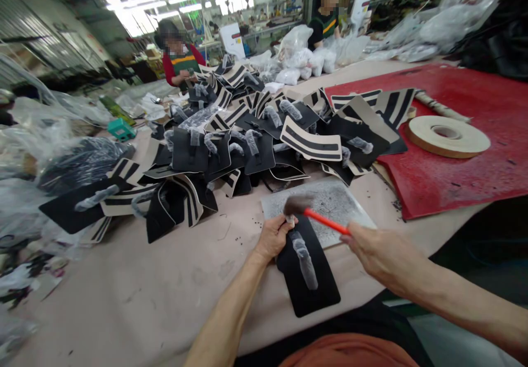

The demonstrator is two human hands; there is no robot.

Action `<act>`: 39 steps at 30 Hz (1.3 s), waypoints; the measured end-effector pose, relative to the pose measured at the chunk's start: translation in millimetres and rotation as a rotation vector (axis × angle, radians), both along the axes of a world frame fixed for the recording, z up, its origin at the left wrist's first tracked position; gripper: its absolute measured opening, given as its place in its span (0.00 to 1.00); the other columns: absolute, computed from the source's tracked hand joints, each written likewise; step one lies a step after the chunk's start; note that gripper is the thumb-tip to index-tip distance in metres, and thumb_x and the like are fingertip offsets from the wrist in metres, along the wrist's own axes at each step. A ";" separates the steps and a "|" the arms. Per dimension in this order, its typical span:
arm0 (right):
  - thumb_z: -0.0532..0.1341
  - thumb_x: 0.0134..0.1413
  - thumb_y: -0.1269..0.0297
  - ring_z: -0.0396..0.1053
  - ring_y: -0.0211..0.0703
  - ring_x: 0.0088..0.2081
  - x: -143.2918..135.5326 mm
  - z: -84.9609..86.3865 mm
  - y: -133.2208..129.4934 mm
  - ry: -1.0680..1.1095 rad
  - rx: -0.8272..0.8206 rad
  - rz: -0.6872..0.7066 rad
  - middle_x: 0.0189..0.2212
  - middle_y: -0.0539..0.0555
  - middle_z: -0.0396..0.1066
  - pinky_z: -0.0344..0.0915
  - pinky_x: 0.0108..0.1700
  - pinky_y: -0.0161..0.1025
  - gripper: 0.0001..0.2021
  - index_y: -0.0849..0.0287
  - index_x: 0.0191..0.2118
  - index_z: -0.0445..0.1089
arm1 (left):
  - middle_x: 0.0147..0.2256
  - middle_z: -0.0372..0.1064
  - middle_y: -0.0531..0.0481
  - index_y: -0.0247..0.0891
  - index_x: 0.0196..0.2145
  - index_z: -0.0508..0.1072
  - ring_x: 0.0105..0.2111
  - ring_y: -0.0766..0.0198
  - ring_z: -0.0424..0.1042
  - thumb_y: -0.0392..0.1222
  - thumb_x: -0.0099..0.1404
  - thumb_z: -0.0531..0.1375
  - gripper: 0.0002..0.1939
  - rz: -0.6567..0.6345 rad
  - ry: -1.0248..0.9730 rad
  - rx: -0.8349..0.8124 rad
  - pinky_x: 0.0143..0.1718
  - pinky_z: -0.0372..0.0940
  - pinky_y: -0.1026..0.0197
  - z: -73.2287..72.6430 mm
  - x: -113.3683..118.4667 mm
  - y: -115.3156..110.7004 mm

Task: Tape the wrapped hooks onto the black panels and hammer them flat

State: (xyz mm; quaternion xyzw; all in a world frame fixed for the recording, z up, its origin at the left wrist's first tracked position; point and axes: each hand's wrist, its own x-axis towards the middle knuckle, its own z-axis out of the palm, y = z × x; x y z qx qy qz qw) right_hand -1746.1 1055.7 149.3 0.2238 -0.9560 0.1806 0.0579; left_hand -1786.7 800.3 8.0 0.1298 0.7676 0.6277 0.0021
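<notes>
My right hand [369,248] is wrapped round the red handle of a hammer [325,222]. The hammer's head is slightly blurred and sits just above the fingertips of my left hand [273,237]. Those fingers are closed at the far end of a black panel [317,265], pinching its edge or a small piece there; which one I cannot tell. A strap wrapped in clear plastic [304,261] runs along the panel. Partly beneath the panel's far end lies a grey, scuffed plate [330,207].
A heap of similar black panels [190,149], some with striped beige backs, spreads across the table [165,290]. To the right, a tape roll [447,135] rests on a red sheet [433,185]. Plastic bags [61,147] crowd the left. Co-workers [179,59] are across the table.
</notes>
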 end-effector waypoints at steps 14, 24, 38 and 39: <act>0.55 0.63 0.70 0.64 0.59 0.51 -22.5 -74.9 -9.2 0.058 0.259 0.043 0.55 0.67 0.64 0.61 0.49 0.50 0.21 0.64 0.61 0.60 | 0.38 0.79 0.48 0.38 0.38 0.78 0.39 0.62 0.76 0.40 0.68 0.58 0.08 0.019 -0.011 0.009 0.44 0.68 0.61 3.7 1.2 -1.3; 0.56 0.54 0.76 0.65 0.50 0.39 -0.4 -76.0 -85.1 0.064 0.345 0.539 0.42 0.57 0.66 0.59 0.41 0.45 0.09 0.58 0.41 0.62 | 0.27 0.74 0.49 0.34 0.30 0.72 0.28 0.63 0.76 0.53 0.53 0.69 0.19 0.716 -0.357 0.768 0.33 0.70 0.61 11.1 -17.0 2.2; 0.60 0.64 0.56 0.76 0.55 0.35 -6.8 -22.3 -116.9 -0.227 0.271 -0.066 0.32 0.59 0.76 0.56 0.30 0.40 0.15 0.61 0.48 0.63 | 0.32 0.78 0.50 0.35 0.37 0.74 0.31 0.63 0.79 0.48 0.57 0.70 0.16 0.884 0.082 0.674 0.40 0.76 0.58 70.0 22.3 -76.7; 0.59 0.65 0.55 0.76 0.56 0.35 -0.9 -32.1 -115.8 -0.260 0.261 -0.081 0.32 0.60 0.76 0.57 0.30 0.40 0.15 0.61 0.48 0.64 | 0.32 0.78 0.50 0.35 0.37 0.75 0.32 0.62 0.79 0.49 0.58 0.69 0.16 0.811 0.025 0.658 0.41 0.76 0.57 59.6 22.0 -65.7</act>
